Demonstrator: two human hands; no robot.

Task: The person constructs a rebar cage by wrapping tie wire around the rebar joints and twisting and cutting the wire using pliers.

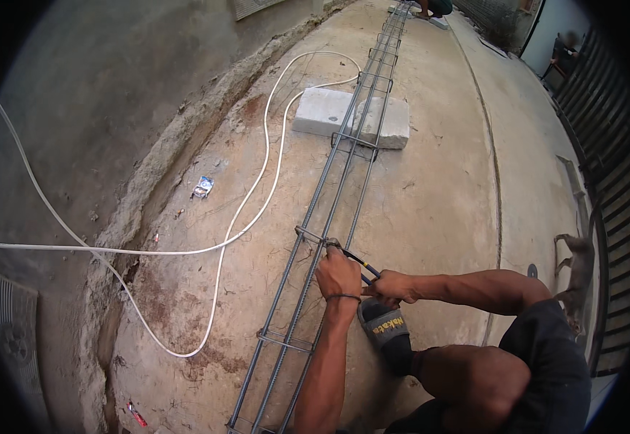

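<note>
We see a white cable (257, 173) looping over the concrete at left. Our left hand (338, 275) is clamped on the rebar cage (344, 173), and just beside it our right hand (391, 286) grips a tying tool (358, 259) at a stirrup.

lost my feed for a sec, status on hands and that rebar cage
Left hand grips the rebar cage at a stirrup. Right hand holds a thin dark tool against it. Cage rests on a concrete block; white cable loops alongside.
</note>
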